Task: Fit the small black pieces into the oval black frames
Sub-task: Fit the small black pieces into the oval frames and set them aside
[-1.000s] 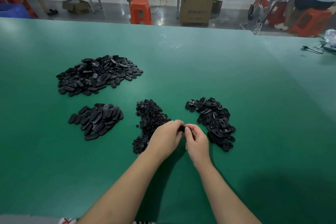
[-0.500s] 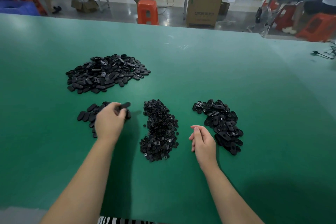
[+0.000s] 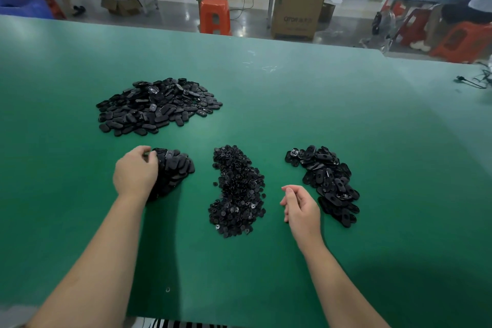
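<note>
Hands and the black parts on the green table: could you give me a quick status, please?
Left hand fingers curled at the near-left oval pile, grip unclear. Right hand loose, empty, between small-piece pile and oval frames. Nothing in the way.

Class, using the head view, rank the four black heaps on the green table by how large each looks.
1. Far-left heap of oval black pieces.
2. Middle heap of small round black pieces and right heap of holed oval black frames: alike.
3. Near-left heap, partly hidden.

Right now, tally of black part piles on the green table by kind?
Piles of solid oval parts: 2, far-left pile and near-left pile
Small round pieces pile: 1
Open oval frames pile: 1
Total: 4
</note>
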Available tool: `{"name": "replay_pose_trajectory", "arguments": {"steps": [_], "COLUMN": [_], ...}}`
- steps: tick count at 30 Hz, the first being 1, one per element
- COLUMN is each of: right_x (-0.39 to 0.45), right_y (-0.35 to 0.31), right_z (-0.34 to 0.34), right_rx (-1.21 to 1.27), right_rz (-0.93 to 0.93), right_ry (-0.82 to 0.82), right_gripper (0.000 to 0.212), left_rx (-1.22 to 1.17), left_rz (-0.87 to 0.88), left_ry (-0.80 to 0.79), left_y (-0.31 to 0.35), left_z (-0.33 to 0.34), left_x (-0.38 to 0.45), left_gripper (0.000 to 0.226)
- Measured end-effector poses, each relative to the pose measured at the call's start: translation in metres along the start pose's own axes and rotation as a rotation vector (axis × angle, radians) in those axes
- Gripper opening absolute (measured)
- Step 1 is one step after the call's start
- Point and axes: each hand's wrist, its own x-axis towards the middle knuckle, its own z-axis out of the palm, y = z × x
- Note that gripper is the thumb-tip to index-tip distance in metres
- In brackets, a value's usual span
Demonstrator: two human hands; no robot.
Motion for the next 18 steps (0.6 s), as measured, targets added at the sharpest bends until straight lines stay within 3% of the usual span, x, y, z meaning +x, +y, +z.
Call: {"name": "replay_pose_trajectory", "arguments": {"steps": [2,6,10,18], "right_x": [0.0,-0.001,-0.003,-0.002], "right_y": [0.001,0.001,0.001,0.001], "right_z": [0.0,0.001,0.002,0.003], "right_rx": [-0.005,-0.008,-0.004,-0.041], "right_rz": [-0.002,0.0,0.003,0.009], "right_ry": [0.004,0.01,0.016,0.017], "right_gripper": [0.018,0.018,0.018,0.018], "left_rx": [-0.062,-0.047,0.002,0.012], "left_rz": [0.196,0.455,0.426,0.344], "left_ry": [0.0,-0.248,-0.334,-0.267], "left_y": [0.009,0.026,0.032,0.035], "left_z": [0.004,0.027,0.047,0.061], "left_x": [-0.014,-0.047,-0.071,-0.086], "left_gripper": [0.022,0.018,0.019,0.014]}}
